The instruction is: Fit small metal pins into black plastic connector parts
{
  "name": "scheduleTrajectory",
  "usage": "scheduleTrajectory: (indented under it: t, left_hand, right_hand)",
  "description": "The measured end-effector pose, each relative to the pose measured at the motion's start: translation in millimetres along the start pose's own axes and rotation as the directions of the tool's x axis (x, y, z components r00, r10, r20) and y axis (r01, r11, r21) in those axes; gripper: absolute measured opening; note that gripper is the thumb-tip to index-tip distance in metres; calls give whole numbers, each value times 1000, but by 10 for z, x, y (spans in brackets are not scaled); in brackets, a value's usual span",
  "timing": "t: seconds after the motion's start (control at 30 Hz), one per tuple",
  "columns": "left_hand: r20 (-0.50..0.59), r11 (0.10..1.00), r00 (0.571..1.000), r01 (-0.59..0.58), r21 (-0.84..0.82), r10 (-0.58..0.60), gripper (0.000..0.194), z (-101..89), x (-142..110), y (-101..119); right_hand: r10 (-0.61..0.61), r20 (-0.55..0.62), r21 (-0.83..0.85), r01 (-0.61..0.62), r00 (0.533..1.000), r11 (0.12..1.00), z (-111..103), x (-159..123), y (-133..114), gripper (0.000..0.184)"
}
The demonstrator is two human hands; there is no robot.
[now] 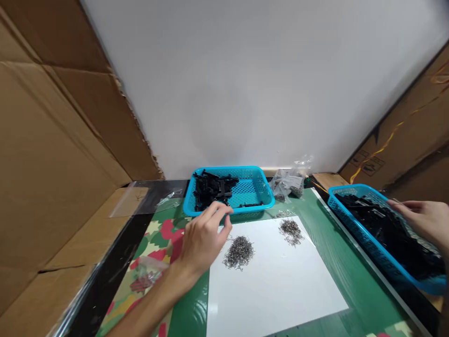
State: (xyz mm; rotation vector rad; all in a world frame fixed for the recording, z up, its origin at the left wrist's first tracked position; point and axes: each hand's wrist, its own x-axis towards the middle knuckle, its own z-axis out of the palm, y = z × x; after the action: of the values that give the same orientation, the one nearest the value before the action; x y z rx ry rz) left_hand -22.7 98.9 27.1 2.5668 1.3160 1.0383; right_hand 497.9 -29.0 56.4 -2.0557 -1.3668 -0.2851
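My left hand (206, 234) is just in front of the near rim of a blue plastic basket (228, 211). Its fingers are loosely bent, with a small gap between thumb and forefinger and nothing visible between them. Black plastic parts (213, 189) lie heaped in that basket, mostly in its left half. Beside the hand, on a white sheet (277, 285), is a pile of small metal springs or clips (239, 252). At the right edge my right hand (426, 222) is over a second blue basket (372, 239), thumb stretched out; no held thing shows. Dark parts (386, 224) fill this basket.
Another pile of small metal pieces (291, 231) lies farther right on the sheet. Clear plastic bags (287, 183) with metal pieces stand behind it. A small bag (149, 271) lies at the left. Cardboard walls (52, 140) and a white panel (231, 93) surround the table.
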Motion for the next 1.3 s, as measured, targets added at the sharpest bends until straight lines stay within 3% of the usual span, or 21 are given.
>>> scheduleTrajectory:
  t: [0.07, 0.1, 0.2, 0.3, 0.37, 0.43, 0.57, 0.67, 0.77, 0.87, 0.97, 1.07, 1.3]
  left_hand:
    - [53, 991, 997, 46, 123, -53, 20, -75, 232, -145]
    - [75, 988, 995, 55, 142, -66, 20, -106, 347, -212]
    - [211, 983, 976, 18, 181, -57, 19, -142, 647, -356]
    - [422, 974, 907, -81, 213, -16, 14, -86, 865, -401]
    - [552, 962, 834, -146, 231, -6, 8, -17, 964, -396]
    - [639, 946, 769, -196, 258, -15, 19, 54, 1030, -380]
    - [714, 918, 700, -294, 265, 18, 22, 125, 1074, -342]
    - [734, 903, 674, -363, 227, 87, 8, 116, 1080, -327]
    - [735, 892, 664, -405, 200, 137, 12, 110, 1104, -340]
    - [742, 888, 650, -425, 178, 162, 11, 130, 1147, -370]
    - [735, 887, 654, -431, 167, 179, 11, 133, 1195, -396]
    - [697, 891, 691, -421, 171, 193, 12, 79, 1232, -417]
    - [435, 938, 886, -274, 214, 160, 21, -154, 1179, -489]
  right_hand:
    - [181, -65, -121, -188, 981, 975, -18, -4, -253, 32]
    - [169, -67, -75, -174, 983, 982, -24, -22, -423, 30]
    - [50, -49, 53, -47, 998, 997, 48, -129, -950, 27]
    - [-202, -74, 176, 213, 976, 961, 328, -292, -1320, 20]
    - [-364, -49, 198, 367, 930, 909, 589, -426, -1474, 21]
    - [-502, 4, 233, 487, 865, 842, 835, -577, -1593, 23]
    - [-679, 159, 348, 603, 717, 718, 1118, -858, -1772, 23]
    - [-701, 273, 420, 574, 659, 703, 1176, -974, -1850, 23]
    - [-598, 452, 421, 432, 663, 797, 1180, -1025, -1948, 21]
    - [-494, 606, 409, 289, 623, 866, 1167, -1075, -2112, 21]
    - [-451, 643, 416, 213, 619, 884, 1171, -1153, -2283, 18]
    - [-414, 648, 410, 165, 639, 897, 1208, -1230, -2385, 16]
    - [-389, 670, 432, 95, 632, 897, 1303, -1254, -2417, 11]
